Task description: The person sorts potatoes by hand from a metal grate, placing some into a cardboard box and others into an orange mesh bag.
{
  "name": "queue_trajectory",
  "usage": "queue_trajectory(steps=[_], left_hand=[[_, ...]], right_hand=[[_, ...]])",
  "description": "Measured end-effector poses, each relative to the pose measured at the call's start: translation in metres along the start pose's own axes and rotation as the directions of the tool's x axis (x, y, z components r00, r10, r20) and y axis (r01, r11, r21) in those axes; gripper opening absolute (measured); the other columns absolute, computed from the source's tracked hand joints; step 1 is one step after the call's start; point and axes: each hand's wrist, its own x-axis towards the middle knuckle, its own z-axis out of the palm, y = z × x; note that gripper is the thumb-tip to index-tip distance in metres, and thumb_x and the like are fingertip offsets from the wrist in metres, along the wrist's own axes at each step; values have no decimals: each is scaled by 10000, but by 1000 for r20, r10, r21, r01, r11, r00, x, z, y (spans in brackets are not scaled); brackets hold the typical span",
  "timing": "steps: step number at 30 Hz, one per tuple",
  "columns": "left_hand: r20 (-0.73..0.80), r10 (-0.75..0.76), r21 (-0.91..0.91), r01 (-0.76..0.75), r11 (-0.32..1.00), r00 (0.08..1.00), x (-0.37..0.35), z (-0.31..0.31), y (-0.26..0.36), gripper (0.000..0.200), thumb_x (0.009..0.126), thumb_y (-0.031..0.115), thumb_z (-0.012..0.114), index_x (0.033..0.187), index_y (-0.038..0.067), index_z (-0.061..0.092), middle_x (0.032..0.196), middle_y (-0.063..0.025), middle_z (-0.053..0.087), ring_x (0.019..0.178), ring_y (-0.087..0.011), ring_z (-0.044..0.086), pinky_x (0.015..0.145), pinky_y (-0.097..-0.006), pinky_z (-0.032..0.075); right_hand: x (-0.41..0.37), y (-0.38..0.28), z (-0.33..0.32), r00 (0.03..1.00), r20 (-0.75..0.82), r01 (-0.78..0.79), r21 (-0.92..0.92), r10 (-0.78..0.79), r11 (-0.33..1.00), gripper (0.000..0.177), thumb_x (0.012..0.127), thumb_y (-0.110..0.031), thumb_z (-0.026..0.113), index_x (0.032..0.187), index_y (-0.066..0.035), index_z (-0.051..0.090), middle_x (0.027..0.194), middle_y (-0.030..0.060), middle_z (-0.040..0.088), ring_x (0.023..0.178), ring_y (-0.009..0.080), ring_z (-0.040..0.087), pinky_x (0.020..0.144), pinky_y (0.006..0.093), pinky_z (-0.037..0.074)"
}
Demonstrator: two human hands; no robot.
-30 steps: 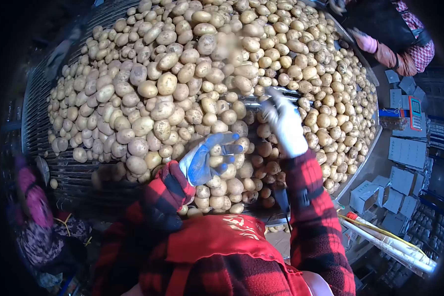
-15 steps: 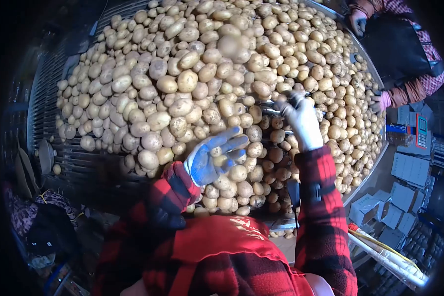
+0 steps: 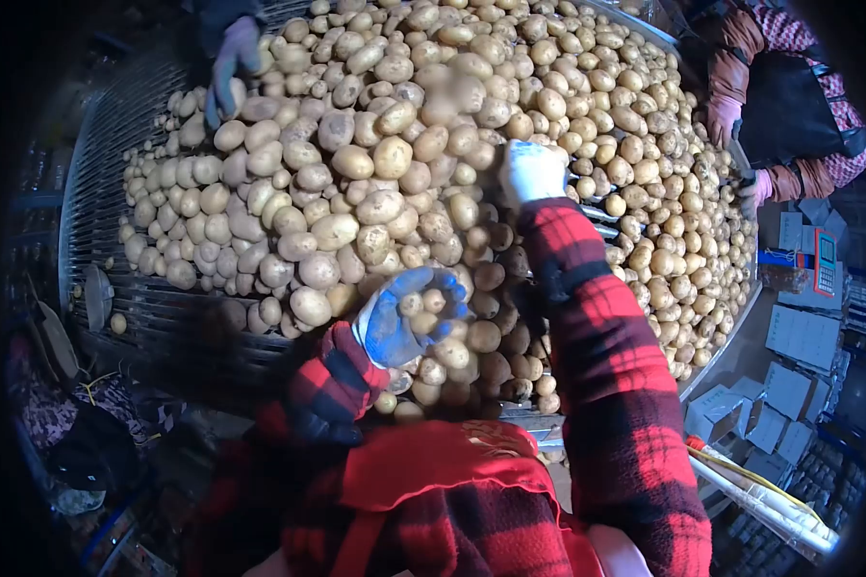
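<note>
A large heap of potatoes (image 3: 337, 231) covers a slatted metal table. My left hand (image 3: 409, 317), in a blue and white glove, lies palm up with its fingers curled round several small potatoes (image 3: 421, 310), low in the middle of the heap. Farther forward, my right hand (image 3: 534, 173), in a white glove with blue fingertips, reaches onto the potatoes beside a bare strip of slats. Its fingers are mostly hidden by the back of the hand, and what they touch cannot be made out.
A co-worker's gloved hand (image 3: 233, 62) is on the heap at the upper left. Another person's hands (image 3: 725, 120) are at the right edge. Boxes (image 3: 803, 332) and a red-framed calculator (image 3: 825, 260) stand at the right; a metal scoop (image 3: 98, 298) lies at the left.
My right hand has moved forward and left. The fingers of my left hand have curled in, with more small potatoes in the palm. A co-worker's hand has appeared at the upper left.
</note>
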Motion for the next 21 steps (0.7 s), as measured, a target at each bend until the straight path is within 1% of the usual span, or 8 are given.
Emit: queue_trajectory(steps=[3, 5, 7, 9, 11, 13, 15, 21], left_hand=[[-9, 5, 89, -4, 996, 1000, -7, 2, 5, 442, 1086, 287, 528, 1459, 55, 578, 1194, -77, 675, 1038, -231, 662, 812, -322, 582], [-85, -88, 67, 93, 993, 993, -6, 14, 9, 524, 1080, 288, 527, 1573, 112, 506, 1205, -62, 665, 1036, -218, 660, 845, -314, 581], [134, -94, 14, 93, 996, 987, 2, 11, 9, 486, 1074, 274, 537, 1538, 128, 530, 1196, -56, 659, 1058, -224, 658, 804, -316, 576], [-100, -67, 86, 76, 993, 993, 3, -19, 2, 544, 1059, 258, 584, 1560, 76, 476, 1299, -96, 649, 1116, -249, 670, 805, -378, 586], [94, -15, 58, 10, 998, 995, 1, -17, 1, 564, 1052, 262, 596, 1580, 109, 466, 1294, -84, 653, 1074, -231, 670, 792, -348, 565], [45, -175, 91, 171, 981, 983, 1, -1, 14, 579, 1061, 298, 600, 1607, 176, 453, 1410, -74, 630, 1049, -182, 662, 776, -304, 541], [-47, -181, 187, 186, 965, 982, -5, 11, 16, 568, 1067, 305, 592, 1606, 191, 455, 1412, -70, 630, 1043, -169, 661, 794, -294, 544], [-167, -175, 55, 186, 981, 970, -9, 14, 12, 502, 1093, 316, 521, 1567, 160, 470, 1277, -103, 631, 983, -222, 621, 683, -304, 544]], right_hand=[[-37, 7, -40, 991, -17, -121, 291, 131, 949, 484, 950, -453, 711, 1231, -58, 720, 1103, 237, 740, 1096, 389, 709, 898, 470, 575], [-72, -1, -68, 997, -80, 61, 644, -13, 763, 507, 1004, -424, 660, 1333, -38, 661, 1059, 197, 760, 976, 384, 742, 874, 465, 585], [-120, -21, -106, 995, 27, 35, 809, -96, 586, 437, 982, -261, 695, 1354, -37, 646, 1041, 184, 740, 980, 314, 731, 880, 403, 564], [-152, -31, -99, 934, -13, 271, 677, -358, 684, 472, 983, -341, 671, 1352, -46, 654, 1129, 188, 713, 1083, 390, 664, 958, 471, 526], [-172, -29, -88, 963, -132, 254, 742, -236, 621, 469, 990, -354, 671, 1345, -49, 655, 1220, 200, 684, 1121, 412, 646, 969, 490, 516], [-182, -14, -57, 984, -170, 68, 599, 44, 798, 419, 973, -316, 674, 1319, -80, 680, 1317, 197, 662, 1232, 398, 599, 1120, 514, 419], [-204, 12, -9, 963, -269, 60, 201, -4, 978, 391, 924, -277, 713, 1272, -98, 696, 1388, 173, 624, 1312, 369, 558, 1138, 577, 389], [-233, 94, -23, 885, -378, -315, -56, 272, 947, 204, 929, -301, 712, 970, -109, 766, 1350, 146, 636, 1291, 372, 539, 1179, 652, 293]])
